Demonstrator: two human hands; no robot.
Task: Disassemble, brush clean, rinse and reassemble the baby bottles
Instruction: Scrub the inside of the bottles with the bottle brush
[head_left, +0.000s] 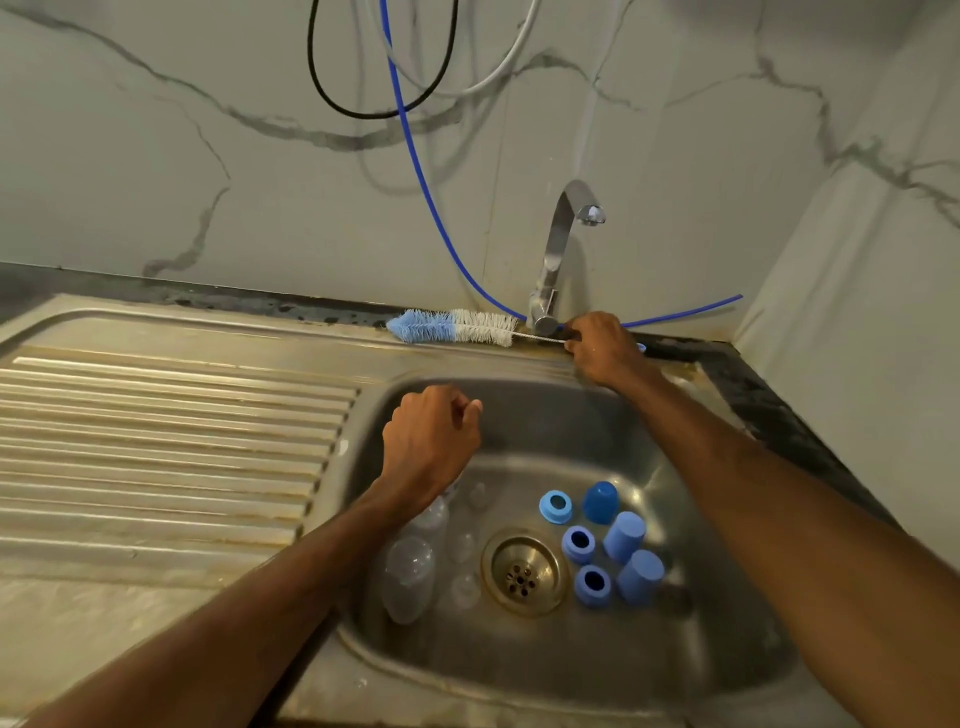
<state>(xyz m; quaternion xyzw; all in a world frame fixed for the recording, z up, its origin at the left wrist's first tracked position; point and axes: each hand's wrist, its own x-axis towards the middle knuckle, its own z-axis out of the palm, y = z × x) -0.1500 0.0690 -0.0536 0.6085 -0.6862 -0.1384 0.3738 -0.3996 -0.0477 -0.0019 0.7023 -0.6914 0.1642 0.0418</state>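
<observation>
In the near part of the sink (519, 670) the bottle parts lie apart around the drain (522, 571). Left of the drain are the clear bottles (410, 566), on their sides, with small clear teats (464, 587) between them and the drain. Right of it stand three blue rings (578, 543) and, just beside them, three blue caps (625, 536).

Farther in, the left hand (428, 441) hangs over the left side of the basin, its fingers curled into a fist with nothing showing in it. To the left lies the ribbed draining board (156, 415).

On the far rim the right hand (602, 348) grips the handle of the bottle brush (457, 326), whose blue and white bristles lie flat on the rim, pointing left. The tap (558, 244) stands just behind this hand. A blue hose (415, 156) runs down the marble wall past the tap's base.
</observation>
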